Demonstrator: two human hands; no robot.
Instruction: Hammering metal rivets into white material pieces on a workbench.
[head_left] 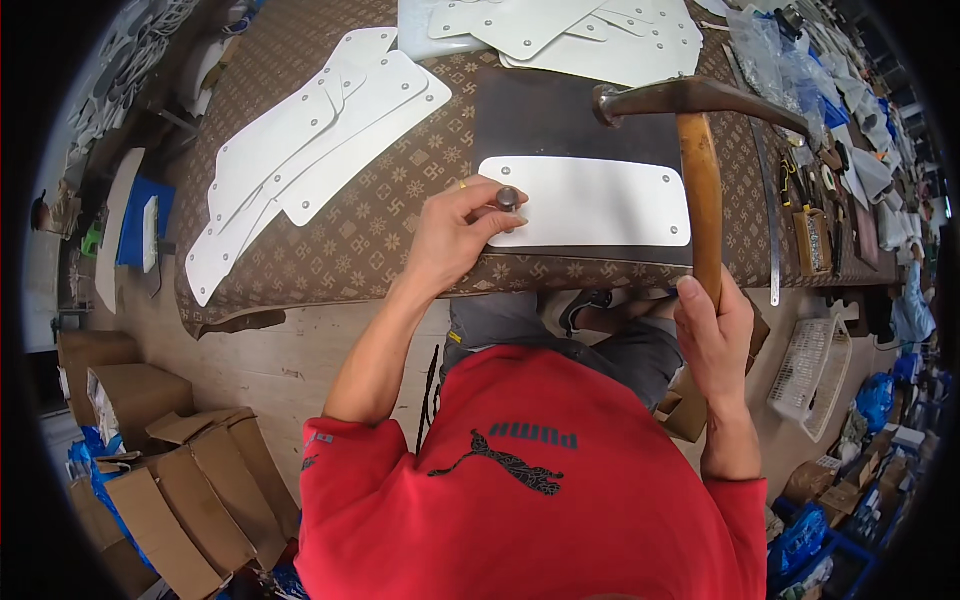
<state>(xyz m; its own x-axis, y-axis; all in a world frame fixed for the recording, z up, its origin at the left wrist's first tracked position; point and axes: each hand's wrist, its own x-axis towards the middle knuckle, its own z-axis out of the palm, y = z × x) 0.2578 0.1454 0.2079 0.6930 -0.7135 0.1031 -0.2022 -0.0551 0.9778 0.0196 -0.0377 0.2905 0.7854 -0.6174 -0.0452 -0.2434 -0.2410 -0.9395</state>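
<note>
My left hand point(462, 228) pinches a short round metal punch point(508, 198), standing on the left end of a white rounded panel point(600, 203). Metal snap fasteners or eyelets show at the panel's corners; the one under the punch is hidden. Beneath the panel lies a dark flat mat point(560, 110) at the table's near edge. Wrapped round the wooden handle of a hammer point(700, 170), my right hand point(715, 325) holds it upright at the panel's right end. The dark metal hammer head is over the mat's far right part.
Similar white panels point(370, 120) overlap on the patterned tablecloth point(400, 215) at left, with another pile point(620, 45) at the back. A metal ruler point(772, 220) and a small wooden box point(812, 240) are at right. Cardboard boxes point(200, 490) and a white basket point(812, 370) stand below the table.
</note>
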